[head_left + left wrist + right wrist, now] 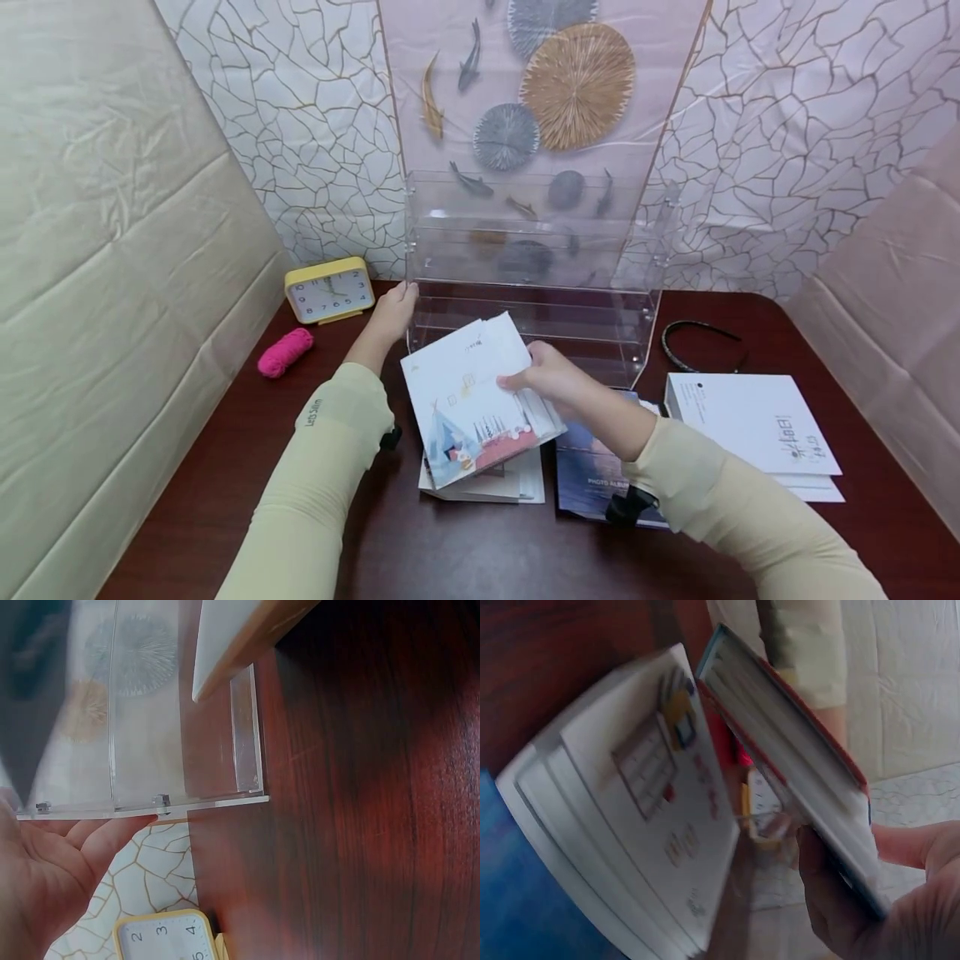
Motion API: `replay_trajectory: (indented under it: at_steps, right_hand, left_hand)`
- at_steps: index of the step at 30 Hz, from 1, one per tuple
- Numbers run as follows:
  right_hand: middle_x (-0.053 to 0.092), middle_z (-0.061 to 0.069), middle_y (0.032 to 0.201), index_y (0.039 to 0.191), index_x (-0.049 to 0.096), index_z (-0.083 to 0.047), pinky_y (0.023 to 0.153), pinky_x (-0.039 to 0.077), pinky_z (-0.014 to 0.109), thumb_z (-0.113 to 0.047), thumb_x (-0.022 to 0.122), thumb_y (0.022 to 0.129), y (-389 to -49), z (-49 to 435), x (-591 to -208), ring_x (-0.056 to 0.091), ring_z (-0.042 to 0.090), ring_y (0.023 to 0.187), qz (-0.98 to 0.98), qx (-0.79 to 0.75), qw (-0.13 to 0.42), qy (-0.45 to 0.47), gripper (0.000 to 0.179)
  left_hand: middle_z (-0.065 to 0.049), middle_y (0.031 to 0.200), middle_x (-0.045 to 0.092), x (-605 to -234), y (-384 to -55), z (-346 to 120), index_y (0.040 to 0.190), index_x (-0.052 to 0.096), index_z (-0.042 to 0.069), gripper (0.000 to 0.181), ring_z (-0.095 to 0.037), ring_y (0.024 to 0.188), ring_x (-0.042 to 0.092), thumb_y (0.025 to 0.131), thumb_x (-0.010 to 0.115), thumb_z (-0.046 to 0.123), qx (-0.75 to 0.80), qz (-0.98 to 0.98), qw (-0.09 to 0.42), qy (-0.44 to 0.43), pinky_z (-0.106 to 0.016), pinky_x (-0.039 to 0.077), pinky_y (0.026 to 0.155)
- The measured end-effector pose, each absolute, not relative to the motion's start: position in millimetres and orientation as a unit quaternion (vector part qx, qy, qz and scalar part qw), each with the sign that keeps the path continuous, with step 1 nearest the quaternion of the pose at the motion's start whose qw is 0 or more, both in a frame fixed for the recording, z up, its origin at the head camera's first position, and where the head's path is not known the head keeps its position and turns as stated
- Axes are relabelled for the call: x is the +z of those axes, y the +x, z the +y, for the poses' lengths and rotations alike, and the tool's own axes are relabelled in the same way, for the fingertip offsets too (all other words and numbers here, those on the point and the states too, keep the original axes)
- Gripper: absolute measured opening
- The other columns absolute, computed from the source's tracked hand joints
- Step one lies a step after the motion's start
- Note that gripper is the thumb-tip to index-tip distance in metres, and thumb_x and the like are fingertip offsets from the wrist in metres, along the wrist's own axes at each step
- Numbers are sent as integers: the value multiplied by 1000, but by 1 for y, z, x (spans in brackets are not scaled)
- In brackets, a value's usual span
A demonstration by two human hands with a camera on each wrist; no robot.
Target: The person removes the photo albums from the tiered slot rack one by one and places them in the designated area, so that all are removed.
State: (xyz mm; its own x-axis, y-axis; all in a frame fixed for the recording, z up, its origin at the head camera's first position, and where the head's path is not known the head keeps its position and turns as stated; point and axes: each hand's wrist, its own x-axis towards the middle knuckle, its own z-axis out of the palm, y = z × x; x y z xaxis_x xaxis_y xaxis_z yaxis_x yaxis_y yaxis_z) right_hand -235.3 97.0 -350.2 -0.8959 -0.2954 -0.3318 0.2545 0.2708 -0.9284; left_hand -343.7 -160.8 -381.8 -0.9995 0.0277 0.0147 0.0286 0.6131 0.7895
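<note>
My right hand grips a white-covered book with a tent picture, thumb on the cover. The book is tilted above the table, and its page edges show in the right wrist view. Below it lies another white book, partly covered. That lower book shows a printed cover in the right wrist view. My left hand rests against the left side of a clear acrylic tiered rack. In the left wrist view its fingers lie along the rack's side panel.
A blue photo album lies under my right forearm. Further right are a white stack of books and a black headband. A yellow clock and a pink yarn skein are at the left. Fabric walls enclose the table.
</note>
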Motion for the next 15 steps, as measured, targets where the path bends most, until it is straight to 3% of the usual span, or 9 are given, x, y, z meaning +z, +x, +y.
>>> replay_trajectory:
  at_steps: [5, 8, 10, 15]
  right_hand:
    - [65, 17, 89, 109, 51, 10, 63, 55, 37, 5, 62, 83, -234, 88, -367, 66, 25, 71, 752, -605, 263, -16, 29]
    - [66, 17, 87, 106, 56, 9, 63, 55, 36, 4, 62, 83, -232, 81, -372, 67, 25, 71, 758, -596, 265, -17, 25]
    - [64, 17, 91, 111, 50, 10, 63, 55, 36, 3, 63, 83, -231, 75, -373, 66, 25, 72, 765, -589, 260, -8, 31]
    - [49, 22, 111, 138, 15, 10, 71, 51, 34, -6, 69, 83, -226, 58, -377, 57, 28, 88, 788, -560, 254, 12, 78]
  left_hand:
    - [-18, 134, 46, -382, -341, -161, 135, 40, 4, 51, -31, 122, 42, 103, 21, 38, -447, -894, -11, -13, -47, 33, 102]
    - [-18, 134, 45, -382, -341, -162, 134, 41, 3, 51, -32, 123, 42, 103, 21, 38, -447, -895, -9, -15, -47, 32, 102]
    - [-18, 131, 47, -381, -341, -162, 130, 43, 3, 50, -32, 120, 44, 103, 20, 38, -445, -895, -7, -18, -47, 34, 101]
    - [-17, 127, 48, -379, -342, -162, 122, 45, 4, 46, -31, 115, 45, 103, 21, 38, -446, -895, -8, -23, -47, 36, 99]
